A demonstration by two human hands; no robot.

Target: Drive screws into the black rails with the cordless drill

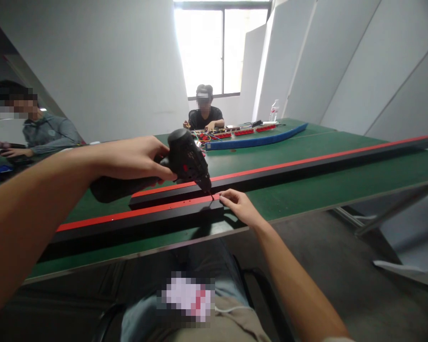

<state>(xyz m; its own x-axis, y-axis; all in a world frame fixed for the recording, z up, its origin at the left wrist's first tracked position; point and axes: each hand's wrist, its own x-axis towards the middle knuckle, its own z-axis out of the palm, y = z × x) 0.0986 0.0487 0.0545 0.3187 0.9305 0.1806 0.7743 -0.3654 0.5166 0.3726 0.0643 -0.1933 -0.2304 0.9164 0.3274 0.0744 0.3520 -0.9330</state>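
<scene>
My left hand [135, 159] is wrapped round the grip of a black cordless drill [189, 159], which tilts down to the right. Its bit meets the red top face of the nearer long red-and-black bar [139, 219], close to the bar's right end. At that same end, the fingertips of my right hand [237, 204] are pinched together against the bar. Whatever may be between those fingertips is too small to make out. A few small holes show in the red face just left of the bit.
Behind lies a second long red-and-black bar [288, 168], running far right across the green table [342, 190]. Further back are a blue curved strip [257, 141], wired red parts [223, 135] and a bottle [274, 110]. One person sits across the table, another at left.
</scene>
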